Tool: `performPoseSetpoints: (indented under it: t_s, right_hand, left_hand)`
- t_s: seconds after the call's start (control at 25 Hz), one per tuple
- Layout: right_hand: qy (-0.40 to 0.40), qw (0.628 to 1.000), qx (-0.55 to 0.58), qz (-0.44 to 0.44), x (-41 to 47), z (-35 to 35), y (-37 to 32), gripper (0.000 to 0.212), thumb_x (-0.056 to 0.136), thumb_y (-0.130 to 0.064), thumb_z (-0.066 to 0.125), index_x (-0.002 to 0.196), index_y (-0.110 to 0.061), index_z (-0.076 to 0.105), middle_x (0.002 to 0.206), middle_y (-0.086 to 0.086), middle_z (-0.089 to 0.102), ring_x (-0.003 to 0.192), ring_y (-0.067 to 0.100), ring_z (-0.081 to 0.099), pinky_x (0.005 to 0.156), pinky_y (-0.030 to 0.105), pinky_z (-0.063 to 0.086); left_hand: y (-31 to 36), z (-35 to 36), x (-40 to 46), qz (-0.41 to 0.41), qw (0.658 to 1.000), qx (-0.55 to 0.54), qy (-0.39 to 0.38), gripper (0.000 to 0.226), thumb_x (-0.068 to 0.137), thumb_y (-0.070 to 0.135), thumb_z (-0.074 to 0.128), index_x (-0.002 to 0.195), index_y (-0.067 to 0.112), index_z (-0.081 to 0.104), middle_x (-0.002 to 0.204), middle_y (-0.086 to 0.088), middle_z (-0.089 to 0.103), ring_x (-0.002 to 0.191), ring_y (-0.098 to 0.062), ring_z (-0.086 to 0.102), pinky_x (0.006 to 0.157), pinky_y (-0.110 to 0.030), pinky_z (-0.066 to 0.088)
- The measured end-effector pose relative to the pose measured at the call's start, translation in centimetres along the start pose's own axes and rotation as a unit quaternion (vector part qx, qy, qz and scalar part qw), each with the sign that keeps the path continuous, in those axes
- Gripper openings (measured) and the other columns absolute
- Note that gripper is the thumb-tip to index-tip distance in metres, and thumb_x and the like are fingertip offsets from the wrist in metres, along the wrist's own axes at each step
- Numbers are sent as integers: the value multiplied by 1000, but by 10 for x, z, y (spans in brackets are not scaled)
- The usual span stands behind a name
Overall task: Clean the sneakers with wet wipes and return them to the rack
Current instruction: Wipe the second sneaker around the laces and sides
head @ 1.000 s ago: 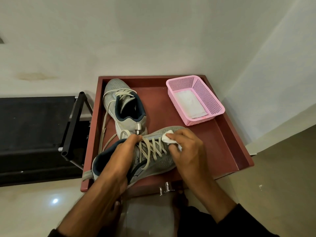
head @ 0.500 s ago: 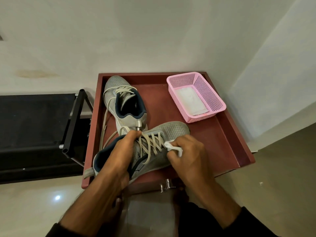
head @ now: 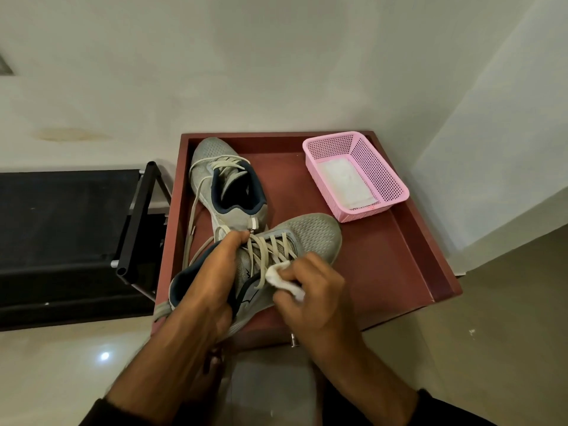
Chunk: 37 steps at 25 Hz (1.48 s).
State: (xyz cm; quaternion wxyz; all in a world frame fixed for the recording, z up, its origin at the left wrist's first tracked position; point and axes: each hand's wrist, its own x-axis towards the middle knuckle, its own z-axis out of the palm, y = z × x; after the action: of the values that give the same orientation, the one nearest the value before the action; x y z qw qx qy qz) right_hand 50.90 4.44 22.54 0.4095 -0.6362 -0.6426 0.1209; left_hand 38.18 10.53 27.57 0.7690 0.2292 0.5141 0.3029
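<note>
Right now my left hand (head: 209,290) grips the near sneaker (head: 310,235) around its collar and tongue, thumb up by the top of the laces (head: 270,250), holding it tilted on its side with the toe pointing away and to the right. My right hand (head: 313,293) is curled round a crumpled white wet wipe (head: 281,276), pinching it and pressing it against the side of that sneaker just beside the lacing. The wipe pokes out between my fingers and the grey mesh.

The second sneaker (head: 221,179) sits upright farther back on the reddish-brown surface (head: 399,256), toe toward the wall, its heel touching or nearly touching the one I hold; its loose laces trail down the left side. Both are grey mesh with dark blue lining.

At the back right of the surface stands a pink plastic basket (head: 381,176) with a flat white pack lying in its bottom, well apart from my hands. To the left, beside the surface, is a black shoe rack (head: 135,222), its shelves dark. A raised lip runs round the surface's edges. Pale walls stand behind, and a glossy floor shows below.
</note>
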Motion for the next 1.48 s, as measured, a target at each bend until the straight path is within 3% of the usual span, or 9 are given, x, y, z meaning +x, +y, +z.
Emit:
performPoseSetpoints:
  t_s: [0.16,0.44,0.56,0.68,0.84,0.96,1.2,1.36,1.48]
  right_hand:
    - [61,995,-44,68,17,-8,19,16,70,-4,76,78,-13,65,82,-3,60,65,12,54,52,27,44]
    - [-5,998,-4,-69,-5,11,-16,12,75,-10,59,86,-10,65,88,0,60,76,11,58,64,19,50]
    - [30,998,-52,-17,9,2,9,9,75,-9,63,82,-14,60,86,-3,55,72,3,44,61,9,32]
    - [52,997,-52,38,13,-1,12,14,72,-4,70,79,-13,62,83,-6,55,67,6,47,57,8,31]
    - [-4,997,-18,-76,-11,13,-23,13,76,-7,62,88,-7,67,90,3,59,79,16,58,69,16,45]
    - [-56,985,-32,-159,-13,10,-23,9,83,-5,63,92,-4,67,92,6,60,83,20,59,74,23,50]
    - [43,997,-65,-3,12,1,11,11,75,-2,71,78,-10,64,83,-2,56,67,12,51,57,18,42]
    - [-16,992,-34,-121,-9,10,-14,15,72,2,71,84,-6,68,87,3,61,77,16,58,69,17,45]
    - [-4,992,-74,-106,2,3,2,4,80,-7,66,84,-9,66,85,2,58,75,16,55,64,21,42]
  left_hand:
    - [-2,0,3,13,1000,2,26,42,96,36,47,105,5,74,92,-18,76,69,-25,74,55,-29,59]
    - [0,-3,5,22,1000,-2,12,41,95,38,48,85,8,75,83,-14,75,66,-22,72,58,-29,56]
    - [0,-2,4,15,1000,-8,10,41,96,37,47,93,7,75,90,-17,76,69,-25,74,58,-29,58]
    - [0,-2,4,13,1000,-3,16,41,96,37,47,95,6,74,90,-18,76,70,-26,74,59,-30,58]
    - [2,-4,7,10,1000,-5,20,42,95,38,48,95,5,73,97,-17,74,82,-27,70,73,-35,55]
    - [3,-7,8,6,1000,-10,4,42,95,39,48,85,7,73,83,-14,74,71,-24,70,68,-32,55]
    - [2,-4,6,16,1000,2,19,41,96,36,47,96,6,75,93,-19,76,73,-28,74,65,-33,60]
    - [3,-7,7,26,1000,2,13,43,96,38,47,83,10,78,95,-18,75,77,-27,73,74,-36,57]
    - [3,-7,6,23,1000,-4,15,42,96,36,47,88,8,77,93,-19,75,74,-28,73,69,-35,59]
